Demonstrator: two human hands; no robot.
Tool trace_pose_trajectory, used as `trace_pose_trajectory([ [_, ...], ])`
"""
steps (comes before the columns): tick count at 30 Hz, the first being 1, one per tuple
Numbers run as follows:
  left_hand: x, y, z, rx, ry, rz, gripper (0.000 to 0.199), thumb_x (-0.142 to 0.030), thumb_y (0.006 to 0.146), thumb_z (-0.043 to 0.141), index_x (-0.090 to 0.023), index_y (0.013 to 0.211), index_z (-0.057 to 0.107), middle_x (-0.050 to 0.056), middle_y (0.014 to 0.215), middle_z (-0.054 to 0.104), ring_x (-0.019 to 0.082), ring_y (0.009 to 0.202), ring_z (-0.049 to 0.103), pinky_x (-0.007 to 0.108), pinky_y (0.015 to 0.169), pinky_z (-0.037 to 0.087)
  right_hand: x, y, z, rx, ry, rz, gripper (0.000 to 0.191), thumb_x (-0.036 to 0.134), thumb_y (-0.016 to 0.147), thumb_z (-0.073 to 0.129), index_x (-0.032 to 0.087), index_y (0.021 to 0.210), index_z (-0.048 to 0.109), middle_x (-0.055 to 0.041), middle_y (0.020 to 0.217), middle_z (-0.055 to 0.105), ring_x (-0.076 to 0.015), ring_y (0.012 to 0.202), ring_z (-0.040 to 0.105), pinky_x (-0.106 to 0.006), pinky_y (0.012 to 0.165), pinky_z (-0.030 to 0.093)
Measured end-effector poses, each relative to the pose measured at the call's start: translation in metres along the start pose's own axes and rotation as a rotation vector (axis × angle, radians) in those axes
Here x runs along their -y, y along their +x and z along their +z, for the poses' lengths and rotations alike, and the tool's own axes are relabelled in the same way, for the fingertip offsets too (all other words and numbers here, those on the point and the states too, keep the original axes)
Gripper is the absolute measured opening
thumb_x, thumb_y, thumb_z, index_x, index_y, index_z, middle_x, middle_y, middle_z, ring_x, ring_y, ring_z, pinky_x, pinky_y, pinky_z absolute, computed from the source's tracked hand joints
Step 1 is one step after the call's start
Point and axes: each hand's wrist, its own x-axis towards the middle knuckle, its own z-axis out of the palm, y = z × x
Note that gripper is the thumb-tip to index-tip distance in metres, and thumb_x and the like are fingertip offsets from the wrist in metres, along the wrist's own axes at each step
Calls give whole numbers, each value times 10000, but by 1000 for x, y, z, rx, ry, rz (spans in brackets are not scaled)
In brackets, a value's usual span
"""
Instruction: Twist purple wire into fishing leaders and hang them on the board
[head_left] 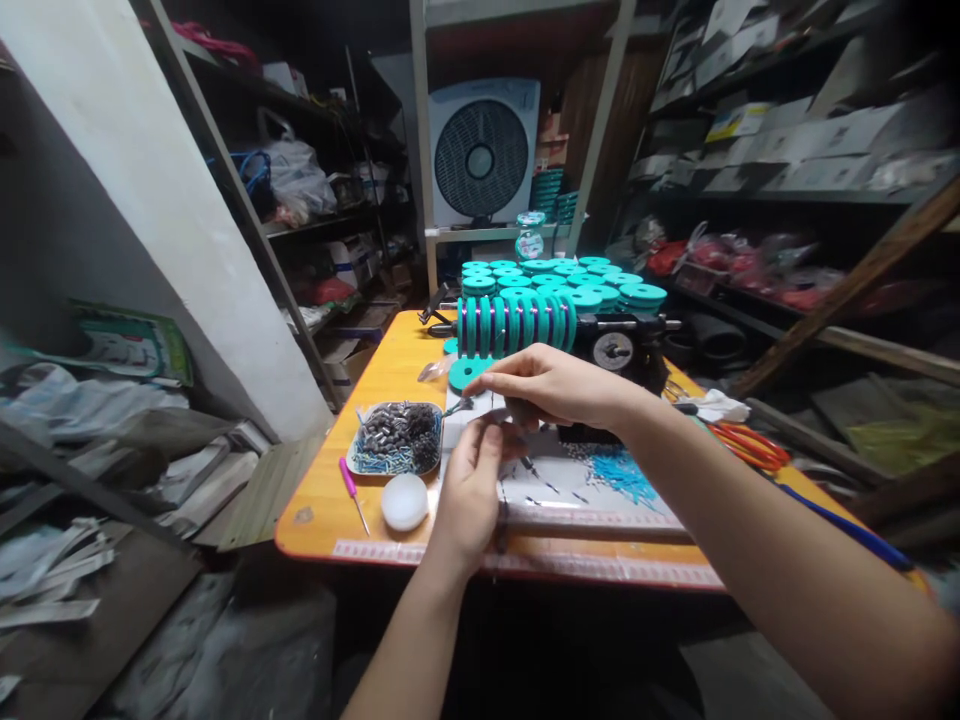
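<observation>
My left hand [474, 478] is over the front of the table with thumb and fingers pressed together. Whatever it pinches is too small and dark to name. Just above and to its right, my right hand [559, 388] bends downward with its fingers drawn together. I cannot make out what is in them. A small dark piece [459, 405] shows by the right fingertips, close to a tray [437, 460] of small metal parts and blue-and-white pieces. Beneath both hands lies a white board [551, 490] with short dark pieces and a pile of thin blue pieces [621, 475].
Green foam spools [517, 328] line a horizontal shaft behind my hands, with more spools [589, 297] stacked beyond. A magenta-handled screwdriver [349, 480] and a white round object [405, 502] lie at left. Orange cord [750, 445] and a blue-handled tool [847, 525] lie at right. A fan [482, 150] stands behind.
</observation>
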Motion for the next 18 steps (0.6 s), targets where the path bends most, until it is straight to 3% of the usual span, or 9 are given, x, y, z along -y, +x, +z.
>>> trace_pose_trajectory([
  [2,0,9,-1,3,17,17,274,-395,912,575,-157,845,693,32,788,696,160,745,619,250,745,445,-2,0,-1,14,30,11,170,205,883,659,63,932,739,21,388,582,-30,249,419,-75,225,227],
  [5,-1,10,-3,4,11,24,283,-389,907,584,-154,797,697,-1,600,637,145,612,572,241,634,409,-11,2,0,35,153,19,267,325,957,540,109,874,674,14,454,605,-40,251,429,-94,242,278],
  [7,-3,6,-3,11,-20,15,272,-370,912,575,-152,813,704,2,588,639,151,600,581,247,623,413,-19,5,4,30,262,26,382,396,1003,405,152,759,570,11,508,615,-42,263,446,-104,259,319],
  [10,-10,0,0,17,-89,-8,250,-329,912,563,-146,823,707,19,640,670,152,595,604,254,622,441,-26,10,14,-15,398,35,442,381,1032,288,187,652,406,39,499,572,-26,241,405,-95,240,283],
  [15,-15,-14,2,2,-185,-102,269,-313,907,561,-142,737,679,4,571,653,120,499,602,232,582,467,-28,16,22,-79,503,37,435,332,1034,290,196,629,370,52,456,531,-30,218,374,-100,209,248],
  [18,-9,-28,2,2,-205,-172,316,-313,918,555,-123,695,673,29,534,662,136,540,647,229,614,484,-27,17,17,-112,533,19,434,338,1029,319,197,621,365,46,449,531,-29,226,373,-92,210,250],
])
